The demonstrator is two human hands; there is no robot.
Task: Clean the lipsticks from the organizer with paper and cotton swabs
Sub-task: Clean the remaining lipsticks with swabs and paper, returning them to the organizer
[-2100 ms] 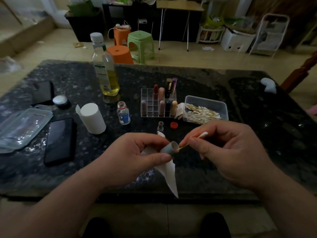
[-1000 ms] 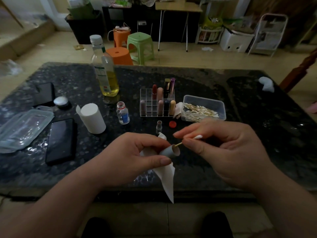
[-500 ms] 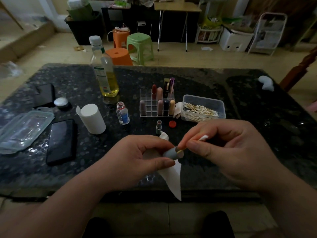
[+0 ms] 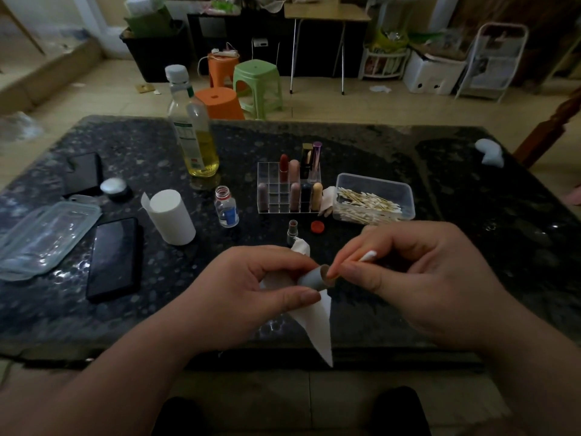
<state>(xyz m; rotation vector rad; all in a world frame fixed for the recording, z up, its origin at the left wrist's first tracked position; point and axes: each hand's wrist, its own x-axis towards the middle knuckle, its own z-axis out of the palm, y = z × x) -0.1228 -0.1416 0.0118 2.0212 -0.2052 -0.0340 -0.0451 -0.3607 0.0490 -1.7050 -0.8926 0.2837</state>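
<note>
My left hand (image 4: pixel 251 287) grips a grey lipstick cap (image 4: pixel 311 277) together with a white paper tissue (image 4: pixel 316 325) that hangs down over the table edge. My right hand (image 4: pixel 418 275) pinches a cotton swab (image 4: pixel 366 256); its near tip sits inside the cap's open end, its white far tip sticks up between my fingers. Behind my hands stands the capless lipstick base (image 4: pixel 292 231). The clear organizer (image 4: pixel 270 199) holds several lipsticks at mid-table.
A tub of cotton swabs (image 4: pixel 374 198) sits right of the organizer, a red bottle cap (image 4: pixel 317 227) in front. A small open bottle (image 4: pixel 227 207), paper roll (image 4: pixel 171 217), oil bottle (image 4: pixel 193 127), two phones (image 4: pixel 113 258) and a clear lid (image 4: pixel 41 237) lie left.
The swab tip has gone deeper into the grey cap and my right fingers have closed in on the cap's mouth. Both hands shifted slightly; the tissue swings under the left hand.
</note>
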